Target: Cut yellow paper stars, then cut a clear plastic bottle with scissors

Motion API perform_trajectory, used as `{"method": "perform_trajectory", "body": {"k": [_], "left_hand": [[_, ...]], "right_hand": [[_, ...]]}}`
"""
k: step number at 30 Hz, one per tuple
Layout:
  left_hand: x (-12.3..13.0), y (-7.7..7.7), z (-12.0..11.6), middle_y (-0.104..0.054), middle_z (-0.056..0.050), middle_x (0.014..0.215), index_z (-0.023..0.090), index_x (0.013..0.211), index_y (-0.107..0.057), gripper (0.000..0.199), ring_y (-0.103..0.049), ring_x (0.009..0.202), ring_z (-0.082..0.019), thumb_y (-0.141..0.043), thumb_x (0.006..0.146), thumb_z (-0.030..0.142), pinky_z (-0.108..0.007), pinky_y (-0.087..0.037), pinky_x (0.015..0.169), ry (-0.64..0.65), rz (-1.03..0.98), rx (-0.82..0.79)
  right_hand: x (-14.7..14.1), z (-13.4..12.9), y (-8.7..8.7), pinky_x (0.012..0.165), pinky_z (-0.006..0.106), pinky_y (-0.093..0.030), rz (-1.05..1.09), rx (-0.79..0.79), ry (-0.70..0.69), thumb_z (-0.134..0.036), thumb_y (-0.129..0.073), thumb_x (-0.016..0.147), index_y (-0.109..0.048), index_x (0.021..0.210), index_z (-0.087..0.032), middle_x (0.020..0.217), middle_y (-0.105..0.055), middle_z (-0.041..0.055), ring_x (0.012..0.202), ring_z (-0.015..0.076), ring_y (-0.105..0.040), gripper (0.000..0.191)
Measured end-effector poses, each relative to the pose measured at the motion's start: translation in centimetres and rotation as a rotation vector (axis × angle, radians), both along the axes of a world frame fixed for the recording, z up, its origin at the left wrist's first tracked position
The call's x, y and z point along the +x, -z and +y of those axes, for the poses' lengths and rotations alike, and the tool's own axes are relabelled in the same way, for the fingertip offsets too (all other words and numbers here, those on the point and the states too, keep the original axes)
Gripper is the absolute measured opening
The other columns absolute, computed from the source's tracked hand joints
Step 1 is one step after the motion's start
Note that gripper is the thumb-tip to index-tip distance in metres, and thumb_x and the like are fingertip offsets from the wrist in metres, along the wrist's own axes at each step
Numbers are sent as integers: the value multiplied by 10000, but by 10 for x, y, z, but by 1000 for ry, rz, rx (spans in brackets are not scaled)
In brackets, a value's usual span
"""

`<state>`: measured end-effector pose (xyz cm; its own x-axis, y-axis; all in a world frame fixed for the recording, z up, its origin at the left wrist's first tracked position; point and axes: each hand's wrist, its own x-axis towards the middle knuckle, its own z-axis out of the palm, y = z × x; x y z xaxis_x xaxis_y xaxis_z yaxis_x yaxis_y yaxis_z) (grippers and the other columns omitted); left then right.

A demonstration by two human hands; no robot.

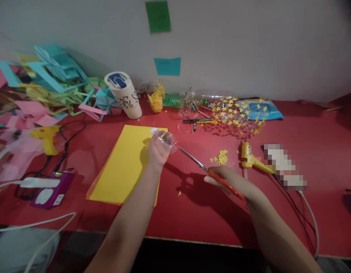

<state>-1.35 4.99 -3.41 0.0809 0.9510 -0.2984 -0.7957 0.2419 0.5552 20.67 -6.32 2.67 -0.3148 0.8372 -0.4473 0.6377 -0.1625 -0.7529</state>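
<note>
My left hand (158, 153) is closed around a cut-off clear plastic bottle top (170, 141) with a white cap, its cut end facing right. Red-handled scissors (203, 167) are in my right hand (229, 178). Their blades look closed, and the tip points up-left, close to the bottle piece's cut edge; I cannot tell whether they touch. Yellow paper sheets (121, 167) lie stacked beneath my left hand and forearm. Beyond my right hand is a small pile of yellow paper stars (221, 157).
A yellow glue gun (249, 157) and a power strip with cables lie at right. Behind are a star-covered clear bottle (237, 113), a box cutter (199, 121) and a white tumbler (125, 96). Folded coloured paper, another glue gun (47, 138) and a purple box (54, 189) occupy the left.
</note>
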Motion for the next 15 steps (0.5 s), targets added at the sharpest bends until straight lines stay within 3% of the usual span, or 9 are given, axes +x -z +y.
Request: {"method": "perform_trajectory", "body": {"k": [5, 10, 15], "left_hand": [[7, -6, -3, -629, -19, 754, 189, 775, -603, 269, -599, 661, -96, -438, 950, 311, -236, -521, 652, 1, 48, -25], [11, -7, -5, -646, -20, 791, 196, 798, -622, 220, -619, 693, -120, -515, 931, 334, -275, -526, 678, 41, 97, 37], [13, -13, -6, -624, -18, 750, 192, 735, -608, 372, -581, 641, -85, -362, 999, 279, -206, -491, 652, 1, 96, -44]], "right_hand": [[-10, -3, 2, 457, 246, -274, 65, -77, 43, -828, -512, 734, -360, 629, -247, 517, -361, -66, 474, 99, -350, 610], [-14, -4, 0, 439, 245, -312, 137, -115, 82, -817, -508, 740, -395, 664, -239, 537, -418, -58, 451, 92, -391, 593], [-11, -6, 10, 440, 234, -312, 177, -133, 49, -737, -509, 818, -424, 690, -229, 494, -386, -85, 418, 82, -392, 530]]}}
